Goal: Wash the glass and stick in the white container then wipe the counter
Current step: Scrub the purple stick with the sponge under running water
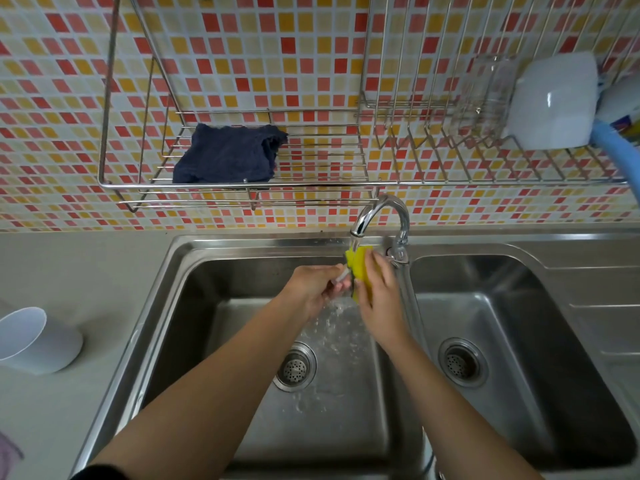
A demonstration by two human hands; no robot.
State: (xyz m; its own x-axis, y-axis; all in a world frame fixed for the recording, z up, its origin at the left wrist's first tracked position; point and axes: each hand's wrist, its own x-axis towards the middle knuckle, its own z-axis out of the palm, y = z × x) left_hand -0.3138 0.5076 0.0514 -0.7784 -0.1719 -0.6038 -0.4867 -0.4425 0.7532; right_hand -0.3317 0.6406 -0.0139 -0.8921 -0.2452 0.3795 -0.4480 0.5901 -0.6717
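- Where the grey surface point(69, 271) runs along the left: white container point(34, 339), tipped over with its open mouth toward the left edge, well apart from the sink.
- Wall rack point(242, 183), wire, mounted on the mosaic tile wall; dark blue cloth point(227, 154) lying crumpled on its left shelf.
- Left basin point(207, 271) of the steel double sink, wet, water splashing on its floor near the round drain point(295, 367).
- Left hand point(313, 289), held over the left basin under the tap, fingers closed on a thin pale stick point(341, 277); only a short piece of the stick showing past the fingers, its far end running into the sponge.
- Yellow sponge point(360, 268), folded around the stick, directly under the running water.
- Right hand point(379, 299), clamped on the sponge, fingers wrapped over its outer side, touching the left hand's fingertips at the stick.
- Tap point(381, 216), chrome, curved spout turned over the left basin, water flowing.
- Right basin point(519, 323), with its own drain point(462, 363).
- Glass point(485, 95), clear, standing in the right part of the wall rack among the wire dividers; hard to make out in detail.
- White cup point(554, 102), upturned in the rack just beside the glass.
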